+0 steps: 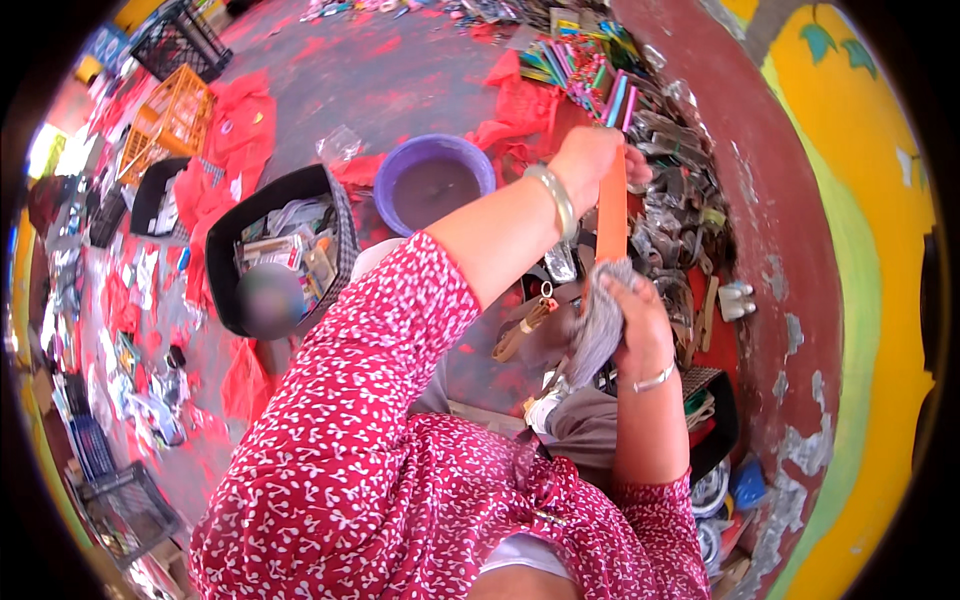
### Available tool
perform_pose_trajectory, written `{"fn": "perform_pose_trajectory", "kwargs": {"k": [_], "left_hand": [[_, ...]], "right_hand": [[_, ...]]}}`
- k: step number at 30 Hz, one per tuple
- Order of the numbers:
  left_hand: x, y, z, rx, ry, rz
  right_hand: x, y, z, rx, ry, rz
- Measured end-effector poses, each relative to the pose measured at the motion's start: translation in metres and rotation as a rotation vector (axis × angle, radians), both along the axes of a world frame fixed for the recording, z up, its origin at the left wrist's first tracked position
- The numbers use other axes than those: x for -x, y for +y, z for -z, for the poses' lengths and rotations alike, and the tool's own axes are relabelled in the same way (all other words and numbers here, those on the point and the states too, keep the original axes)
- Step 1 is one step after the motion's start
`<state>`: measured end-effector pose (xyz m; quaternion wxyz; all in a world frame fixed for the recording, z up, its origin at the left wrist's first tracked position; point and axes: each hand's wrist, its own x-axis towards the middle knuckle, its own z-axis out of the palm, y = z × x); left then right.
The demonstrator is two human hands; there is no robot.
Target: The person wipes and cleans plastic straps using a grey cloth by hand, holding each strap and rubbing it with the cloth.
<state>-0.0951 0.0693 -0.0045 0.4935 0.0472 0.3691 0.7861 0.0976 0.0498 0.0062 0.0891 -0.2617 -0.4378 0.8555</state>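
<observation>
My left hand (590, 160), with a pale bangle at its wrist, is closed on the upper end of a flat orange strap (612, 215) and holds it upright. Lower down, my right hand (643, 315) grips a grey cloth (600, 320) that is pressed round the strap. The strap's lower end is hidden behind the cloth. Below my left forearm lies a rolled tan strap with a metal ring (528, 328). A purple basin (385, 190) of murky water stands to the left of my left forearm.
At left stand a black bin (225, 250) of packets and an orange crate (170, 115). Piles of wrapped goods (670, 150) line the red-painted wall (780, 250) at right. Red sheeting (240, 130) and loose items litter the floor. A black container (725, 420) sits by my right forearm.
</observation>
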Motion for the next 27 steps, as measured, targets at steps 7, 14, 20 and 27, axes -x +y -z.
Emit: {"fn": "perform_pose_trajectory", "kwargs": {"k": [7, 14, 20, 27], "left_hand": [[0.098, -0.035, 0.035, 0.005, -0.027, -0.276], [0.061, -0.047, 0.040, -0.231, -0.122, 0.219], [-0.036, -0.021, 0.013, -0.136, -0.136, 0.570], [-0.042, -0.016, -0.013, -0.255, 0.088, 0.408]], "right_hand": [[-0.004, -0.039, -0.019, -0.080, -0.016, -0.250], [0.011, 0.014, -0.018, 0.020, 0.124, -0.012], [0.017, 0.059, -0.003, -0.023, 0.198, 0.104], [0.021, 0.063, -0.009, -0.011, 0.145, 0.086]]}}
